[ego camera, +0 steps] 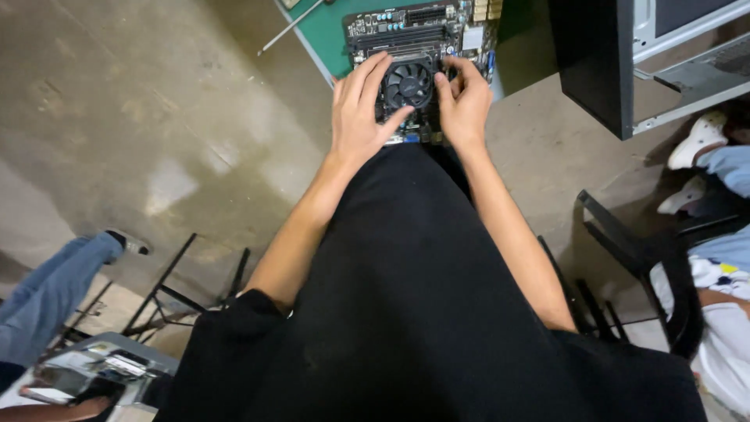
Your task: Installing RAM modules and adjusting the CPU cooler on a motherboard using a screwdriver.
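Hands meet over a computer motherboard (422, 35) at twelve o'clock in the head view, the board resting on the person's black-clad lap and reaching onto a green mat (332, 31). A black round cooler fan (408, 84) sits at the near middle of the board, and both hands flank it. The left hand (358, 109) lies at nine o'clock of the fan, fingers spread and stretched forward along the fan's edge, thumb angled in toward its lower rim; it touches the fan but does not close round it. The right hand (464, 100) sits at three o'clock of the fan, fingers bent loosely, fingertips pressed on the fan's right edge, again no full grasp. At eleven o'clock a thin metal rod (291, 26) lies across the mat's corner onto the concrete floor (141, 117). At two o'clock stands an open computer case (648, 55), dark panel toward the person. At three o'clock a black chair (648, 258) holds another person in light clothes. At eight o'clock a leg in blue jeans (47, 289) shows.
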